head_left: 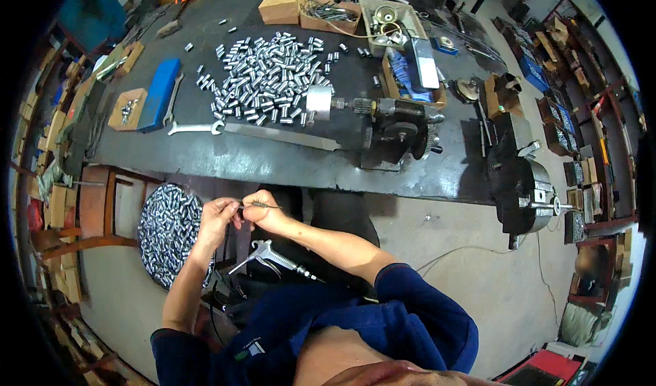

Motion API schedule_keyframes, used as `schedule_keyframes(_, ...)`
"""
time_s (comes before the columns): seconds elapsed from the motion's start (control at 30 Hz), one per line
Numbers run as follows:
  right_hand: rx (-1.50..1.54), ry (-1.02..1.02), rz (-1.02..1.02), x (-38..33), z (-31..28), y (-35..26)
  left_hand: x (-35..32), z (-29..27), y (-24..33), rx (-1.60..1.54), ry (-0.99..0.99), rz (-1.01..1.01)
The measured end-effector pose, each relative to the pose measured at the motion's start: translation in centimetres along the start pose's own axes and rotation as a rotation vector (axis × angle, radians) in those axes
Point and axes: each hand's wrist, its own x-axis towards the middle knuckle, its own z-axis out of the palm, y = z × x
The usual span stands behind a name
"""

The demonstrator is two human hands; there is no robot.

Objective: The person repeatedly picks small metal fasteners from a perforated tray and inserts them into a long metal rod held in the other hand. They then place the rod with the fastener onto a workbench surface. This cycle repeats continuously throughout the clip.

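Just off the table's near edge, my left hand [217, 222] and my right hand [265, 211] meet in front of me. Closed fingers of my right hand grip a thin dark metal rod [275, 206], whose end sticks out past the hand. The fingertips of my left hand are pinched at the rod's other end; whatever small thing they hold is hidden. Below my hands, a silver air blow gun [273, 257] with a hose fitting lies across my lap. Left of my left hand stands a round container heaped with short shiny metal sleeves [167, 232].
A large pile of similar sleeves [266, 75] covers the dark table's middle. Nearer lie a wrench [197, 127] and a long flat bar [280, 136]. A geared hand-crank device [400, 129] stands right of them, and a vise [529, 194] at the right corner. A wooden chair [102, 211] stands left.
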Motion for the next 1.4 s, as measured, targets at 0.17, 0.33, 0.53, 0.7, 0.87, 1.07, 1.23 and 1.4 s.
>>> schedule_keyframes(0.17, 0.190, -0.015, 0.018, 0.5, -0.1, 0.5, 0.4, -0.5, -0.3, -0.215, -0.011, 0.067)
schedule_keyframes(0.33, 0.178, 0.011, 0.043, 0.2, -0.3, 1.0, 1.2, -4.1, -1.1, -0.056, 0.165, 0.157)
schedule_keyframes(0.53, 0.050, 0.016, 0.047, -0.2, -0.3, 0.7, -0.9, -15.3, -6.9, 0.934, 0.247, 0.289)
schedule_keyframes(0.7, 0.160, -0.040, 0.063, 0.2, 0.3, 0.5, -4.8, -26.4, -16.5, 1.530, 0.249, 0.183)
schedule_keyframes(0.87, 0.009, 0.089, 0.103, 0.4, -0.2, 1.0, -6.2, -24.4, -12.7, 1.264, 0.274, -0.044)
schedule_keyframes(1.07, 0.064, 0.044, 0.160, 0.3, 0.0, 2.0, -7.1, -21.4, -12.4, 0.944, 0.505, -0.046)
schedule_keyframes(1.23, 0.033, 0.043, 0.161, 0.1, 0.6, 1.3, -5.6, -23.6, -15.5, 1.217, 0.536, 0.053)
schedule_keyframes(1.4, 0.042, 0.055, 0.184, 0.0, 0.3, 1.0, -2.2, -21.8, -14.4, 1.237, 0.418, -0.109)
